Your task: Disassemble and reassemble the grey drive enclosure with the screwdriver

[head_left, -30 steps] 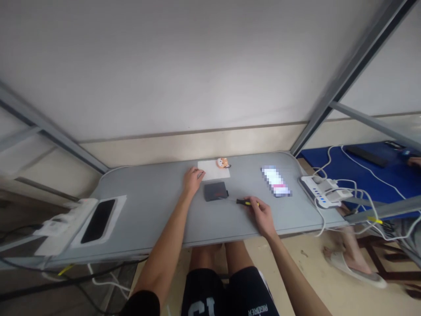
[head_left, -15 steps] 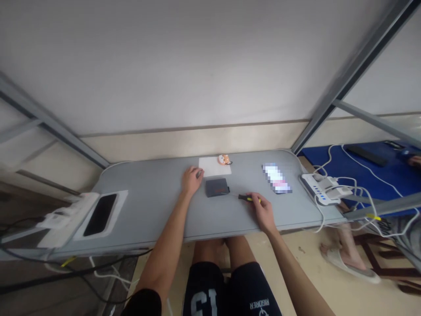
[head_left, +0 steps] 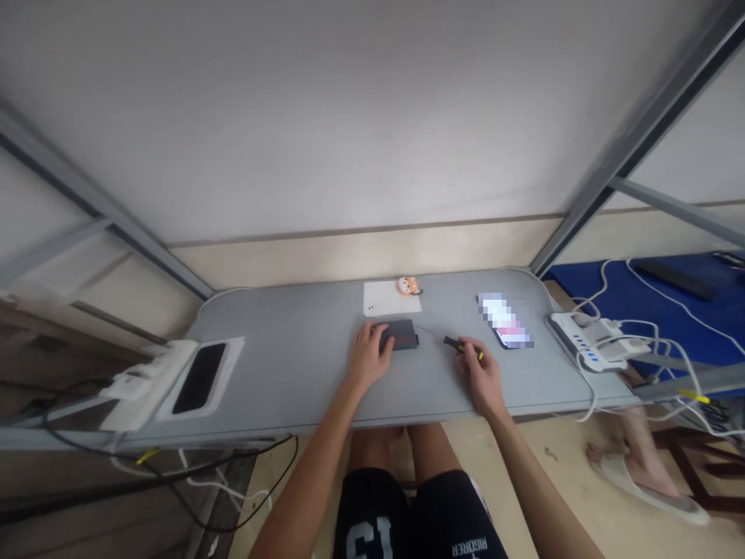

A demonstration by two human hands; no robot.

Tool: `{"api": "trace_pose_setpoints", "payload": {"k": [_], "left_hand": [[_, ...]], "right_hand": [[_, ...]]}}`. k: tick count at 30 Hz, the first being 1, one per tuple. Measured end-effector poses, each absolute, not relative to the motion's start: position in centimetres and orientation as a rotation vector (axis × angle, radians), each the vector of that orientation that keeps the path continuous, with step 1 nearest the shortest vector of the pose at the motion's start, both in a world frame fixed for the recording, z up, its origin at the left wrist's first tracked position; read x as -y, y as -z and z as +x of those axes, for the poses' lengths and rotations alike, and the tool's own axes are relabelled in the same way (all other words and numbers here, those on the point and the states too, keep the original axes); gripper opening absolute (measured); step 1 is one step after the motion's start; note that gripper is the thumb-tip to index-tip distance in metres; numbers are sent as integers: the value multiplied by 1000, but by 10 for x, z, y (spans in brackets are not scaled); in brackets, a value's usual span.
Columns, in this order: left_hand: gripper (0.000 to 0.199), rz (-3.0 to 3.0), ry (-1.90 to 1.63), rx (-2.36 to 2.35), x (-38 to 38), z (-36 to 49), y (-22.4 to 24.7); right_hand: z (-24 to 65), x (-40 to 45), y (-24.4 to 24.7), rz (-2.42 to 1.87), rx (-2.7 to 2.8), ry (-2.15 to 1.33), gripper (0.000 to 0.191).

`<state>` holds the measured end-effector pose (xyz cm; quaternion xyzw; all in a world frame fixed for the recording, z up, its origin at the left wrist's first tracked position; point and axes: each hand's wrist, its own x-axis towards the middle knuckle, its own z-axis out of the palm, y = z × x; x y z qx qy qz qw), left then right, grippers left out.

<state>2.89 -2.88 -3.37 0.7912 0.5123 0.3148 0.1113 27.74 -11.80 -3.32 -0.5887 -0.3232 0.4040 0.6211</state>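
The left hand (head_left: 369, 355) rests curled on the left end of a flat, dark rectangular device (head_left: 401, 335) near the middle of the grey table (head_left: 291, 365), hiding that end. The right hand (head_left: 482, 376) pinches a small screwdriver (head_left: 459, 346) with a black and yellow handle; its thin shaft is hard to make out. Towards the back edge lie a white sheet (head_left: 387, 298) and a small orange figure (head_left: 410, 286). A phone (head_left: 505, 320) with a blurred screen lies to the right.
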Motion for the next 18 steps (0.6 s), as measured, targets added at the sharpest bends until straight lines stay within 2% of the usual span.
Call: {"api": "trace_pose_setpoints", "payload": {"k": [7,18], "left_hand": [[30,1852,-1063,-1275,2,13,41],[25,1740,-1021,-1189,-29,28,37]], "right_hand": [[274,120,29,-1414,810,-914,54],[270,121,23,-1539,1241,-840,51]]}}
